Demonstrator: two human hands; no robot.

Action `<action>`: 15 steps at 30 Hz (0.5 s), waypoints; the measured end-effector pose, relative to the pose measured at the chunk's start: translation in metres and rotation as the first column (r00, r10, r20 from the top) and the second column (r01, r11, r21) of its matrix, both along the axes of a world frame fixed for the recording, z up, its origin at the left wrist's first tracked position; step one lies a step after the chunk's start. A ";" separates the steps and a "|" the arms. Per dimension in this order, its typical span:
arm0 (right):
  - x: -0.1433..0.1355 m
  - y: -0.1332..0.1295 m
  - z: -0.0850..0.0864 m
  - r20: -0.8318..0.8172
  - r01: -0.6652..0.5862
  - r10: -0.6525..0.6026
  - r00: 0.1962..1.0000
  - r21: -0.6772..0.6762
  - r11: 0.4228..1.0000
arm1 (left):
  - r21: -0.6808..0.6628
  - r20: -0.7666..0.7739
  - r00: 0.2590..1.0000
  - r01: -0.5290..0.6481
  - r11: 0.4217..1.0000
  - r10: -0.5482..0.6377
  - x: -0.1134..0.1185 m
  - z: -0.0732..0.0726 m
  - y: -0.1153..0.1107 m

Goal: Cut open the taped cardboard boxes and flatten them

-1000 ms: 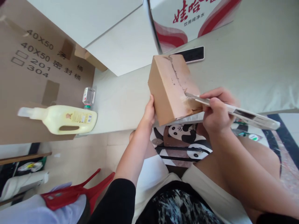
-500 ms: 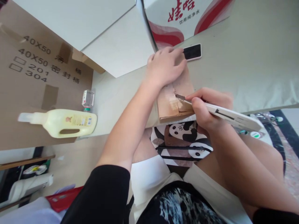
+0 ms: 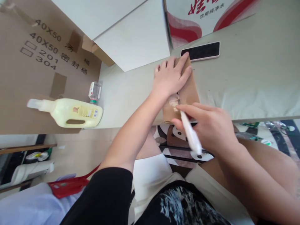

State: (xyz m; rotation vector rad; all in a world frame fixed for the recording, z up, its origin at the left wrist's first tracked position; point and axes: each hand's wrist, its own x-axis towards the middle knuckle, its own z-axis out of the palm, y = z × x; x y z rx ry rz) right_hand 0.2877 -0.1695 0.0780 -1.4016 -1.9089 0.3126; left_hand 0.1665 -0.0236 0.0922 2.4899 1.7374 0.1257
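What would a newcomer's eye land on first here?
Probably the hands at the centre: the left hand spread over a small cardboard box, the right hand holding a slim white tool at its near end. Next, likely the pale yellow bottle at the left and the red-and-white carton at the top, behind the dark-screened phone.

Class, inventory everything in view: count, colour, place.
Box: 1, brown, centre
Tool: 1, white, centre
Phone: 1, black, behind box
Printed carton: 1, red-white, top
Panelled unit: 1, white, top
Large carton: 1, brown, left
Jug: 1, yellow, left
Bottle: 1, clear, by jug
Surface: 1, pale, under box
Panda print: 1, multicoloured, bottom
Unclear object: 1, red, lower left
Cloth: 1, lilac, bottom left
Clutter: uncounted, mixed, both sides
Shirt: 1, black, bottom
Left grip: 1, bare, on box
Right grip: 1, bare, on tool
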 end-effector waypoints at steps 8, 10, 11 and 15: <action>0.000 0.013 -0.011 -0.090 0.073 -0.055 0.994 0.207 0.976 | -0.024 0.089 0.996 0.013 1.000 -0.011 -0.002 -0.001 0.003; -0.003 0.012 -0.011 -0.029 0.056 -0.051 0.998 0.220 0.974 | -0.032 0.100 0.995 0.011 0.999 -0.008 -0.002 -0.001 0.002; -0.003 0.012 -0.010 -0.002 0.045 -0.046 0.999 0.210 0.977 | -0.037 0.106 0.994 0.010 0.999 -0.006 -0.002 0.000 0.002; -0.001 0.008 -0.007 0.057 0.006 -0.019 0.998 0.225 0.974 | -0.063 0.151 0.988 -0.007 0.998 0.016 -0.002 -0.001 0.004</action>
